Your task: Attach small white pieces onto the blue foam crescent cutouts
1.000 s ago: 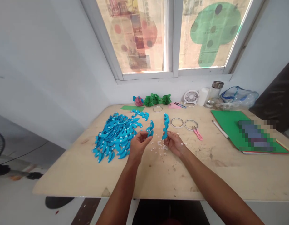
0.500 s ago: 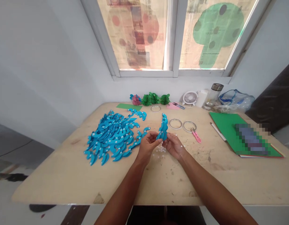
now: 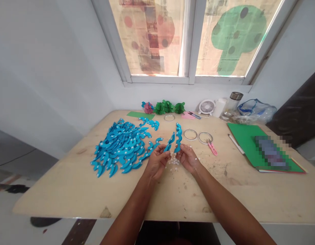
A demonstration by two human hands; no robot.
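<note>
My left hand is closed on a curved blue paper piece, pinched at its lower end. In my right hand another blue paper piece with a scalloped edge stands upright between thumb and fingers. A narrow gap separates the two pieces. Small white bits lie scattered on the table below my hands. To the left spreads a large pile of blue paper pieces, many with small white squares on them. One white bit rests on my right wrist.
Tape rings and pink-handled snips lie right of my hands. Green sheets and a white pen are farther right. Along the wall stand green paper flowers, a small fan and a glass bottle.
The blue pieces were together between both hands; now they are apart, one in each hand. My left hand has shifted slightly left and down.
</note>
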